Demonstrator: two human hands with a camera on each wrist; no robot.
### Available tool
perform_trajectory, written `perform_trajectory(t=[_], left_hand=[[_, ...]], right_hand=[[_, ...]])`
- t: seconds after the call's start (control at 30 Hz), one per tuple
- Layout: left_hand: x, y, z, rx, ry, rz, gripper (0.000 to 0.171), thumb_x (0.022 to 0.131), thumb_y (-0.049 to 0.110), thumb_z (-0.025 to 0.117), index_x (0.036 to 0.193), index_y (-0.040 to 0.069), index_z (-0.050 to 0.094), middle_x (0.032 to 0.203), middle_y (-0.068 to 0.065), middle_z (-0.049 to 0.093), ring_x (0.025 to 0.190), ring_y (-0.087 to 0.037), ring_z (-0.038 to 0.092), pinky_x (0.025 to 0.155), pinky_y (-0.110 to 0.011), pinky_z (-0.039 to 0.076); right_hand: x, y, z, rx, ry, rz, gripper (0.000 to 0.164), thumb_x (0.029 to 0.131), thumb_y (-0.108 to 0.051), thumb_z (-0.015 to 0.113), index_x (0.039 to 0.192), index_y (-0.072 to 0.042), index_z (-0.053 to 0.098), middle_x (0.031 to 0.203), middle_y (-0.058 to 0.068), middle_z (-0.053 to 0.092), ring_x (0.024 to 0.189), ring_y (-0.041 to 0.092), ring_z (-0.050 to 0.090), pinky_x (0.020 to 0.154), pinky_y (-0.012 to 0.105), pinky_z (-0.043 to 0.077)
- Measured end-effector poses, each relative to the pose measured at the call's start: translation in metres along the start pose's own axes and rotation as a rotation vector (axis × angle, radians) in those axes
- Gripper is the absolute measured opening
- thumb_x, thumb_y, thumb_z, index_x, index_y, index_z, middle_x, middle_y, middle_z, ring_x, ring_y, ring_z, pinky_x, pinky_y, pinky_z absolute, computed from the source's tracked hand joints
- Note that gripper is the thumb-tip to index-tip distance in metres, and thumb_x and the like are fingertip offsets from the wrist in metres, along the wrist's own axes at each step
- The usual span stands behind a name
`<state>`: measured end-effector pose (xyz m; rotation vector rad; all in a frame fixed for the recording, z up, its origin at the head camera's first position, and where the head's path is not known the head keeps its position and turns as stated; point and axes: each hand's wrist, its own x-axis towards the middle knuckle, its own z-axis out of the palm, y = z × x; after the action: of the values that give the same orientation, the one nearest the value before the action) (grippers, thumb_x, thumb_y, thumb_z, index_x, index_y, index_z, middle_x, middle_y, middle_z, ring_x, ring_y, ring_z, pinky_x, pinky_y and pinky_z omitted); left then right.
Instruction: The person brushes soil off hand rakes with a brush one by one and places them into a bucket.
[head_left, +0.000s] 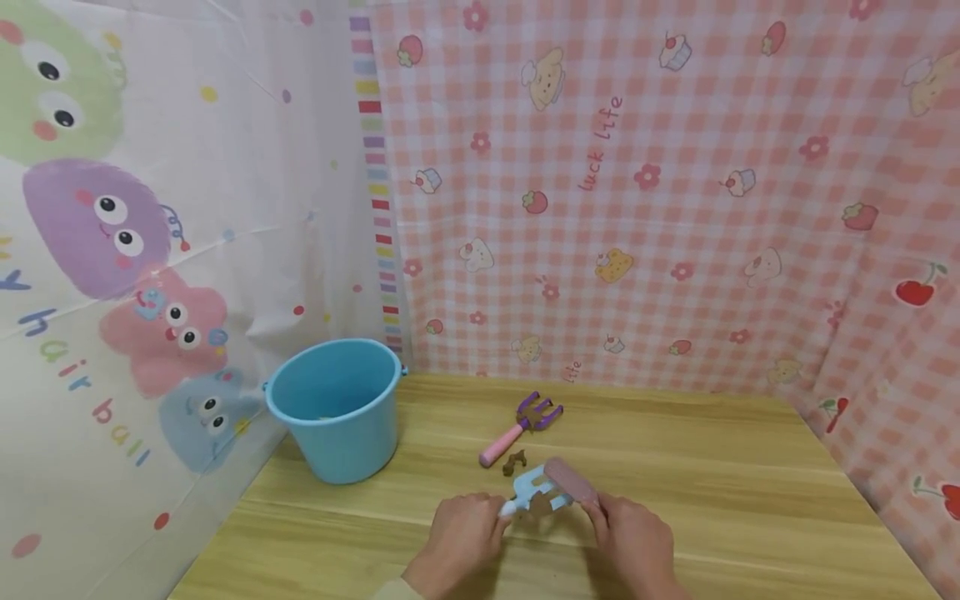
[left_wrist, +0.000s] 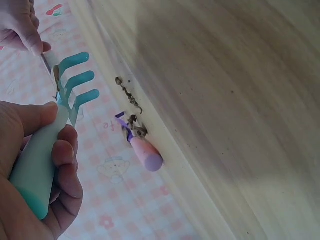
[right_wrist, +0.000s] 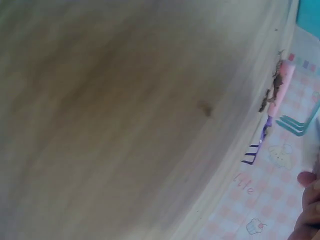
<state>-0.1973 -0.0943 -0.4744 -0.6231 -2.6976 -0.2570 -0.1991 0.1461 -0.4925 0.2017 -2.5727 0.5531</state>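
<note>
**Light-blue hand rake held up before a flat tool**

We find the light-blue three-tined hand rake raised over the front half of the tabletop, a brown clump by its tines. Our left hand has its fingers wrapped round the handle, which leaves the whole head bare, presumably so that it can be worked from the other side. Our right hand pinches a flat pinkish-grey tool across the tine ends; a low grip, we judge, gives it control. Whether tool and tines touch, we cannot tell.

Just beyond, towards the back edge, lie brown crumbs and a pink-handled purple hand rake, its tines aimed at that edge and holding brown matter too. It seems laid aside within reach.

The blue bucket stands upright near the back left corner, well apart from both hands. A pink checked cloth rises at the back edge and a white cartoon cloth on the left, bounding movement there; the widest room for our arms runs towards the right edge.
</note>
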Motion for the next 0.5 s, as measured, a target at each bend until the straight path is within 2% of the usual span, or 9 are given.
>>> perform_trajectory(t=[0.1,0.2,0.3,0.37,0.5], left_hand=[[0.001,-0.001,0.0,-0.015,-0.019,-0.009,0.029,0.09,0.028,0.069,0.067,0.019,0.052,0.058,0.008,0.043,0.049,-0.01,0.045,0.045,-0.027,0.034],[0.003,-0.001,0.0,-0.018,-0.032,-0.02,0.031,0.089,0.027,0.07,0.066,0.019,0.052,0.058,0.008,0.044,0.051,-0.01,0.045,0.047,-0.027,0.036],[0.005,-0.001,-0.001,-0.008,-0.034,-0.028,0.031,0.089,0.027,0.071,0.066,0.019,0.052,0.058,0.007,0.045,0.051,-0.01,0.046,0.047,-0.028,0.037],[0.005,0.0,-0.002,-0.004,-0.032,-0.031,0.03,0.088,0.027,0.071,0.066,0.018,0.053,0.058,0.007,0.046,0.051,-0.01,0.047,0.047,-0.028,0.037],[0.005,0.001,-0.002,0.007,-0.028,-0.037,0.029,0.087,0.027,0.072,0.067,0.018,0.055,0.059,0.007,0.046,0.051,-0.01,0.047,0.048,-0.028,0.037]], right_hand=[[-0.001,-0.003,0.0,0.004,0.037,-0.038,0.015,0.087,-0.03,0.076,0.086,-0.015,0.074,0.067,-0.001,0.065,0.053,0.017,0.057,0.042,0.036,0.04],[-0.003,-0.01,0.0,0.002,0.062,-0.162,0.018,0.085,-0.03,0.078,0.09,-0.013,0.076,0.063,-0.007,0.059,0.048,0.006,0.048,0.041,0.027,0.036],[-0.005,-0.016,0.002,-0.033,0.065,-0.258,0.018,0.084,-0.029,0.079,0.085,-0.013,0.073,0.058,-0.011,0.048,0.045,0.002,0.038,0.04,0.022,0.03],[-0.007,-0.017,0.003,-0.06,0.074,-0.26,0.017,0.083,-0.029,0.079,0.083,-0.014,0.071,0.057,-0.011,0.045,0.044,0.003,0.038,0.04,0.023,0.029],[-0.008,-0.017,0.006,-0.059,0.073,-0.198,0.017,0.085,-0.029,0.078,0.083,-0.014,0.072,0.056,-0.01,0.046,0.044,0.006,0.042,0.04,0.026,0.032]])
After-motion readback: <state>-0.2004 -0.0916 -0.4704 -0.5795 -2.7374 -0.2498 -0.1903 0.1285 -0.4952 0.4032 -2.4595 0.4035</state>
